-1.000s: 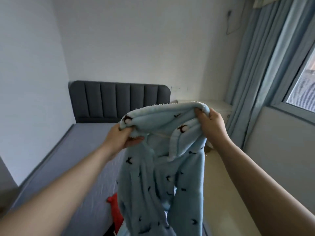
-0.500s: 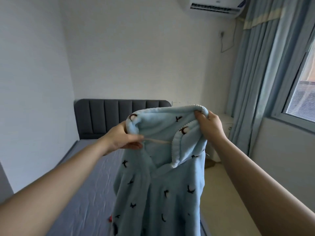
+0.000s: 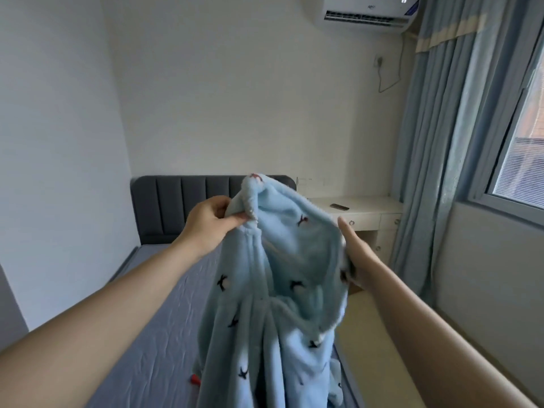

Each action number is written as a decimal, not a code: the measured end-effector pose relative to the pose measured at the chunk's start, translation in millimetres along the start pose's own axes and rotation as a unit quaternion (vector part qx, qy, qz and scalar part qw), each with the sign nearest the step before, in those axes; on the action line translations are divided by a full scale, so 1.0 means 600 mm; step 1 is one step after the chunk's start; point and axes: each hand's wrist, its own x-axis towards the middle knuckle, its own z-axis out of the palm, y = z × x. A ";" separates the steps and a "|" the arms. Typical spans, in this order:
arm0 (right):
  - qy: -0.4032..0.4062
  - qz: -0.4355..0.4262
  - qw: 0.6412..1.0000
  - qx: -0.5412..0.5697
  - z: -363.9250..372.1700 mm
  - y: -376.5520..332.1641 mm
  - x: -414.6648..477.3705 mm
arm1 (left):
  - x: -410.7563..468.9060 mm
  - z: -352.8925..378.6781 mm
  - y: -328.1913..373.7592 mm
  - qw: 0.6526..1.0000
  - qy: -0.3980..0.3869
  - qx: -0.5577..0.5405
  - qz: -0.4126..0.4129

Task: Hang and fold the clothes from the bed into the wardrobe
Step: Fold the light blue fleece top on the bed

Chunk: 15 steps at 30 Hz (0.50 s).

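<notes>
A light blue fleece garment (image 3: 282,290) with small dark bird prints hangs in front of me over the bed (image 3: 141,325). My left hand (image 3: 210,222) pinches its bunched top edge at the upper left. Lower down, my right hand (image 3: 357,254) lies against the garment's right edge; one finger shows straight and the others are hidden by the fabric. The cloth sags open between the two hands. A small red piece (image 3: 195,379) shows on the bed beside the hanging cloth. No wardrobe is in view.
The dark grey headboard (image 3: 164,207) stands against the far wall. Right of the bed is a white desk (image 3: 371,216) with a dark remote (image 3: 339,206) on it. Blue curtains (image 3: 441,148), a window (image 3: 521,160) and an air conditioner (image 3: 368,13) fill the right side.
My right hand has let go of the top edge and dropped lower along the right side, so the garment now sags open. The view has tilted upward.
</notes>
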 end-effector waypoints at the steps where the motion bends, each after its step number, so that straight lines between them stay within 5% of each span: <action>1: -0.061 0.024 0.997 0.040 0.003 0.026 -0.004 | -0.001 0.008 0.002 1.000 -0.004 0.000 0.002; 8: -0.185 0.089 0.973 0.110 0.028 0.162 -0.019 | -0.015 0.027 -0.001 0.998 -0.054 -0.028 -0.005; 13: -0.213 0.031 0.971 -0.104 0.047 0.201 -0.029 | -0.020 0.006 0.003 0.998 -0.062 -0.020 0.001; 15: -0.173 0.022 0.981 -0.089 0.062 0.190 -0.026 | -0.024 -0.006 0.001 0.998 -0.060 0.016 0.006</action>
